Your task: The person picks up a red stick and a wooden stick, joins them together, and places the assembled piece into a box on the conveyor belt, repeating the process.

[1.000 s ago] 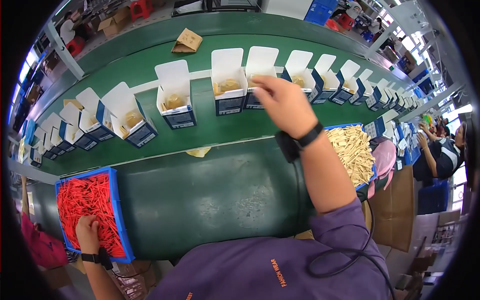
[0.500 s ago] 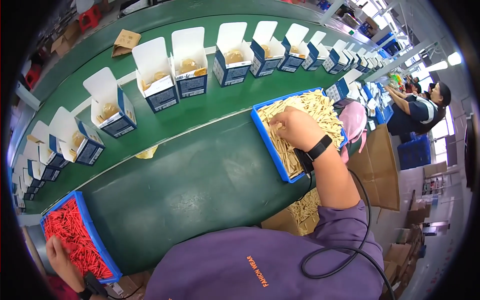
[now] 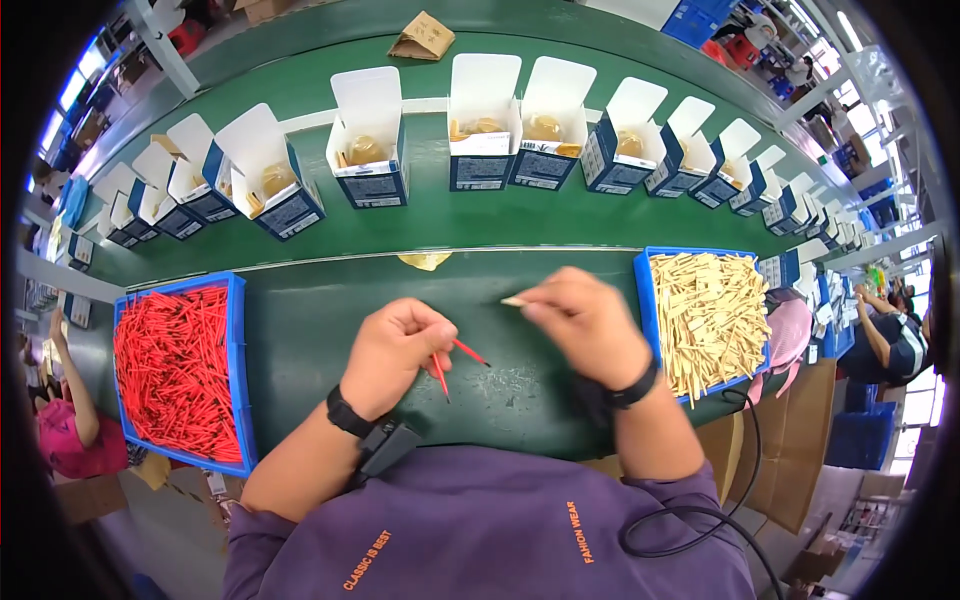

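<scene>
My left hand [image 3: 392,352] is pinched closed over the dark green surface, holding two thin red sticks with dark tips [image 3: 441,378] that point away from the fingers at different angles. Across from it, my right hand [image 3: 588,325], slightly blurred, pinches a small pale wooden-looking piece [image 3: 513,301]. Left of my left hand is a blue tray [image 3: 237,365] heaped with similar red sticks [image 3: 175,372]. On the right, a second blue tray [image 3: 648,300] holds a pile of pale flat pieces [image 3: 708,322].
Several open blue-and-white boxes [image 3: 370,190] line the green belt [image 3: 430,225] beyond, with round amber items inside. A brown paper packet [image 3: 422,37] lies behind them. A yellowish scrap [image 3: 425,261] sits near the belt edge. A black cable [image 3: 745,480] loops by my right arm. Other people work at both sides.
Both hands have come from the two trays to the middle, the left now with red sticks and the right with a pale piece. The view has turned left.
</scene>
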`<state>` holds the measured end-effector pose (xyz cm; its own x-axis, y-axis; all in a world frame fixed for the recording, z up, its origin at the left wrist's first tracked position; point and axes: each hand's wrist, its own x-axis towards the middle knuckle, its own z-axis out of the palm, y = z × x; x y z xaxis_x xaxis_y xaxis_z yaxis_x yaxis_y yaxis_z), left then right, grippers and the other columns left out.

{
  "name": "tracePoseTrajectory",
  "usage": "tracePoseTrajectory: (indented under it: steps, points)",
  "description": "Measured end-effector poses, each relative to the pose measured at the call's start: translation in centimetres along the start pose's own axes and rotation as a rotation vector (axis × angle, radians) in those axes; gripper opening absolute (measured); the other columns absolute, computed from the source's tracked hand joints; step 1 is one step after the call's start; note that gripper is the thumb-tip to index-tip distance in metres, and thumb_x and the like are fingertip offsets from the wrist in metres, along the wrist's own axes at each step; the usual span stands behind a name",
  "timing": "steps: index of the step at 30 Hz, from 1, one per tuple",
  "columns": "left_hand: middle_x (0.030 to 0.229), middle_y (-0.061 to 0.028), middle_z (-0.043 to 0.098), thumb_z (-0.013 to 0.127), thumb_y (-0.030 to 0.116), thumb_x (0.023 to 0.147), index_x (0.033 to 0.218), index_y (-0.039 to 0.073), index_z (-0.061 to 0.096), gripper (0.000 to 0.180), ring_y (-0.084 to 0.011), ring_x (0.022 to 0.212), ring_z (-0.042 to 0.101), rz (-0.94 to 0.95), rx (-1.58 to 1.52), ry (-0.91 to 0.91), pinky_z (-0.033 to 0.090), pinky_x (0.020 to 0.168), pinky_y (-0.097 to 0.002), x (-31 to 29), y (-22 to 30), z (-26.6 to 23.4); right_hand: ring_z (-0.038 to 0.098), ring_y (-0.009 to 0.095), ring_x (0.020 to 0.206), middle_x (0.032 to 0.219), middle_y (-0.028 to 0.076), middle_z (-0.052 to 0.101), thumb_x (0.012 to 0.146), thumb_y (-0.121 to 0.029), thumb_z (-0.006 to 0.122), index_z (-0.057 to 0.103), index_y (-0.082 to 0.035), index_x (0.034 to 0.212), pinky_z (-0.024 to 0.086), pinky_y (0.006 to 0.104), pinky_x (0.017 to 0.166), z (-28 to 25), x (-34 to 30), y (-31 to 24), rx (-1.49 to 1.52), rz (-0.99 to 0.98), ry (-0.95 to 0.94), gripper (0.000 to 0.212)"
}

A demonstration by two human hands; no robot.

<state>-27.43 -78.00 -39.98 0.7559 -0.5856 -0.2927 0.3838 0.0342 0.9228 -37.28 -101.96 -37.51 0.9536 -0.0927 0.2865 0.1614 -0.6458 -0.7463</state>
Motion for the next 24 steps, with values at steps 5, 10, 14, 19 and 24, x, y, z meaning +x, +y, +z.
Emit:
tracePoseTrajectory:
  steps: [5,10,14,19,24]
  points:
    - [0.083,-0.0083,0.067,0.065,0.007,0.095,0.097,0.003,0.057,0.009,-0.0077,0.054,0.055,-0.062,-0.055,-0.039,0.043,0.048,-0.0203,0.5,-1.4,0.6,0.063,0.019,0.075,0.086,0.009,0.064,0.087,-0.002,0.071,0.074,-0.003,0.100,0.050,0.0293,0.067,6.2,0.2,-1.7,0.208,0.115,-0.013,0.013]
    - [0.085,-0.0090,0.068,0.065,0.008,0.096,0.100,0.003,0.057,0.010,-0.0054,0.052,0.050,-0.117,0.015,-0.037,0.039,0.045,-0.0186,0.5,-1.9,0.1,0.063,0.017,0.077,0.089,0.008,0.064,0.086,0.000,0.071,0.072,-0.002,0.105,0.050,0.0284,0.069,6.8,0.4,0.2,0.412,0.258,-0.102,0.018]
    - [0.087,-0.0092,0.068,0.064,0.009,0.097,0.103,0.004,0.056,0.010,-0.0051,0.051,0.049,-0.075,0.065,-0.073,0.038,0.044,-0.0181,1.0,-2.4,-0.1,0.064,0.014,0.081,0.093,0.006,0.065,0.086,0.001,0.071,0.069,-0.004,0.113,0.051,0.0268,0.072,6.2,0.4,1.4,0.258,0.108,-0.210,0.027]
    - [0.088,-0.0087,0.069,0.062,0.014,0.099,0.105,0.004,0.057,0.012,-0.0052,0.052,0.050,-0.108,-0.228,-0.007,0.038,0.043,-0.0185,1.8,-1.5,-0.5,0.066,0.012,0.083,0.097,0.005,0.068,0.090,-0.001,0.070,0.066,-0.001,0.116,0.053,0.0258,0.074,5.6,0.2,1.4,0.469,0.199,0.075,0.026]
    - [0.088,-0.0088,0.069,0.060,0.015,0.101,0.105,0.003,0.057,0.013,-0.0052,0.051,0.049,-0.164,-0.293,-0.058,0.038,0.043,-0.0189,1.8,-1.7,0.3,0.066,0.012,0.082,0.099,0.006,0.070,0.094,-0.004,0.067,0.065,0.002,0.114,0.055,0.0259,0.075,6.2,0.0,2.8,1.004,0.417,-0.020,0.021]
